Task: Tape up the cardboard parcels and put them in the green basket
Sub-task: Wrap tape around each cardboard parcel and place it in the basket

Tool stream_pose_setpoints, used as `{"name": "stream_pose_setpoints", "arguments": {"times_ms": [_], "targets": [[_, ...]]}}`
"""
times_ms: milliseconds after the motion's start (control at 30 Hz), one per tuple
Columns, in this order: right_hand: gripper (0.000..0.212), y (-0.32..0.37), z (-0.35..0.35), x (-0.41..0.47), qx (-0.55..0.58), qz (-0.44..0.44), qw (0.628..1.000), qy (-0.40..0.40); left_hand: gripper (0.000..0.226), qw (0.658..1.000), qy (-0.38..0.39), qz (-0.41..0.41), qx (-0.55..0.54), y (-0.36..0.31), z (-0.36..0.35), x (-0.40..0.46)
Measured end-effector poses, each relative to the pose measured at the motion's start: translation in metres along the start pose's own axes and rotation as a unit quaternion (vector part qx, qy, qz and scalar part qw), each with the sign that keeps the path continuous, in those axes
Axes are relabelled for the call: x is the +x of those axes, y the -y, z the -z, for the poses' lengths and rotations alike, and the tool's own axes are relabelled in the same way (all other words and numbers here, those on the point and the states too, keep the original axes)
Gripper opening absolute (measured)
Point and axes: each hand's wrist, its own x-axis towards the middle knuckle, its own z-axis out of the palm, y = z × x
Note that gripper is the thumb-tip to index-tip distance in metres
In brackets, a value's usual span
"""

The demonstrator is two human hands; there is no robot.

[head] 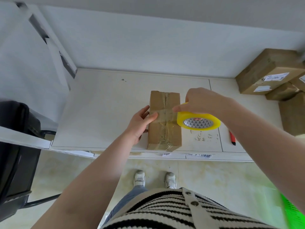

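Now the cardboard parcel (pixel 164 120) is seen lying lengthwise at the front edge of the white worktop (pixel 102 103), its near end just at the lip. A strip of clear tape (pixel 166 115) is stretched across its top, from the left edge toward the yellow tape roll (pixel 198 122), which is held just past the parcel's right edge. The strip's end is pressed down by the thumb of the left hand (pixel 140 123), fingers curled against the parcel's left side. The roll is gripped from above by the right hand (pixel 199 101); fingertips show through the core, the rest of that grip is hidden. More parcels (pixel 270 75) are stacked at the back right corner, partly cut off. A red pen (pixel 232 138), perhaps a marker, is half covered by the right forearm. Only a blurred sliver of the green basket (pixel 291 210) is caught at the lower right.
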Motion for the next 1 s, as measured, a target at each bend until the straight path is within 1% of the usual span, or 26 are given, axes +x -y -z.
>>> {"name": "stream_pose_setpoints", "arguments": {"times_ms": [100, 167, 267, 433, 567, 700, 767, 800, 833, 867, 900, 933, 967, 1000], "targets": [[0.06, -0.005, -0.005, 0.003, 0.025, -0.013, 1.0, -0.002, 0.072, 1.0, -0.004, -0.005, 0.0, -0.001, -0.001, 0.001], [0.062, -0.01, -0.008, 0.006, 0.008, -0.029, 1.0, 0.002, 0.074, 1.0, -0.009, -0.005, 0.0, -0.001, 0.0, 0.001], [0.072, -0.019, -0.016, 0.012, -0.022, -0.054, 0.998, 0.036, 0.073, 1.0, -0.013, -0.004, 0.008, -0.001, 0.0, 0.001], [0.071, -0.034, -0.041, 0.022, 0.023, -0.081, 0.994, 0.074, 0.069, 1.0, -0.02, -0.008, 0.019, -0.001, 0.0, 0.0], [0.076, -0.044, -0.056, 0.032, 0.073, -0.089, 0.989, 0.093, 0.068, 0.999, -0.022, -0.01, 0.03, -0.002, 0.0, -0.001], [0.075, -0.048, -0.067, 0.039, 0.095, -0.106, 0.982, 0.122, 0.068, 0.999, -0.018, -0.021, 0.036, -0.003, 0.001, -0.001], [0.074, -0.05, -0.07, 0.041, 0.105, -0.111, 0.98, 0.128, 0.071, 0.996, -0.024, -0.041, 0.07, -0.004, -0.001, -0.003], [0.074, -0.051, -0.07, 0.041, 0.103, -0.111, 0.98, 0.13, 0.073, 0.992, -0.034, -0.058, 0.11, -0.005, -0.003, -0.004], [0.075, -0.051, -0.07, 0.041, 0.097, -0.109, 0.98, 0.132, 0.075, 0.981, -0.047, -0.075, 0.17, -0.007, -0.005, -0.004], [0.075, -0.052, -0.07, 0.041, 0.093, -0.108, 0.981, 0.135, 0.075, 0.96, -0.061, -0.094, 0.257, -0.009, -0.008, -0.003], [0.075, -0.052, -0.07, 0.041, 0.089, -0.107, 0.981, 0.136, 0.074, 0.923, -0.078, -0.113, 0.36, -0.011, -0.012, -0.003], [0.075, -0.052, -0.07, 0.042, 0.085, -0.106, 0.981, 0.136, 0.073, 0.873, -0.102, -0.139, 0.456, -0.014, -0.019, -0.002], [0.074, -0.052, -0.07, 0.042, 0.082, -0.104, 0.982, 0.134, 0.07, 0.822, -0.123, -0.173, 0.529, -0.015, -0.029, -0.001], [0.073, -0.052, -0.069, 0.042, 0.08, -0.101, 0.983, 0.133, 0.067, 0.779, -0.136, -0.205, 0.577, -0.016, -0.04, 0.001]]}}
